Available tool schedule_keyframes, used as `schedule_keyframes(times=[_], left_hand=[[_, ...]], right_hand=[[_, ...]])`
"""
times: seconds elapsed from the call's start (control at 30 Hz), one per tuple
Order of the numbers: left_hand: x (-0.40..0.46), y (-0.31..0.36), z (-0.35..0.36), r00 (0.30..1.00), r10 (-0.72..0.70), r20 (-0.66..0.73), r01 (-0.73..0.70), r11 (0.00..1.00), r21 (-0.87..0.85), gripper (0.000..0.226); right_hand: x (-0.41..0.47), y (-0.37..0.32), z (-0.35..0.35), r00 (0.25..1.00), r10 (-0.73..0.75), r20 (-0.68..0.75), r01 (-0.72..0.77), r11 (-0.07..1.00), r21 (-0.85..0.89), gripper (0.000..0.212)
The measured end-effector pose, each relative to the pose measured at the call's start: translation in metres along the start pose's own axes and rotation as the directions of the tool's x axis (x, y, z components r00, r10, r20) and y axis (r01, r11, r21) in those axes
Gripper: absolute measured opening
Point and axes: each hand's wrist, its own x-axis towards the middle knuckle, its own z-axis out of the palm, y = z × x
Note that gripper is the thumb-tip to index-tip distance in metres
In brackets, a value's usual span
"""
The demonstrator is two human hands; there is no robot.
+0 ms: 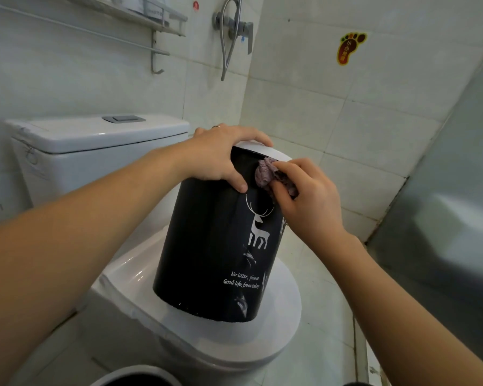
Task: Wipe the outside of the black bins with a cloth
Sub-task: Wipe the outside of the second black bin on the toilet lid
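Standing tilted on the closed toilet lid (276,338), near its front edge, the black bin (212,246) was gripped at its white rim by the left hand (221,154), while the right hand (307,196) pinched a bunched purple cloth (265,174) against the bin's upper side.

Single head-worn wide-angle view, looking forward and down from close above a black bin (215,246) on a closed toilet lid (279,324), both forearms reaching in from the near edge, tiled wall (304,107) far, cistern (95,140) far left.
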Motion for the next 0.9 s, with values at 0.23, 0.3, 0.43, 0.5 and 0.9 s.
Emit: schedule_keyframes(times=[0.23,0.3,0.43,0.5,0.9], left_hand=[[0.001,-0.004,-0.002,0.999,-0.030,0.040,0.033,0.997,-0.073,0.082],[0.002,-0.003,-0.002,0.998,-0.035,0.055,0.039,0.997,-0.073,0.082],[0.002,-0.005,-0.001,0.998,-0.023,0.051,0.027,0.997,-0.075,0.080],[0.001,-0.007,-0.001,0.999,-0.026,0.042,0.029,0.996,-0.081,0.080],[-0.005,-0.014,-0.005,1.000,-0.010,0.023,0.012,0.997,-0.071,0.082]], right_hand=[[-0.002,0.001,0.005,0.985,0.168,0.042,-0.168,0.986,0.005,0.040],[-0.004,-0.002,0.008,0.983,0.178,0.052,-0.177,0.984,-0.015,0.038],[-0.006,-0.006,0.007,0.990,0.143,0.015,-0.143,0.990,-0.018,0.031],[-0.006,-0.008,0.005,0.996,0.091,-0.010,-0.092,0.995,-0.028,0.028],[-0.010,-0.010,-0.001,0.988,-0.151,0.037,0.153,0.987,-0.052,0.030]])
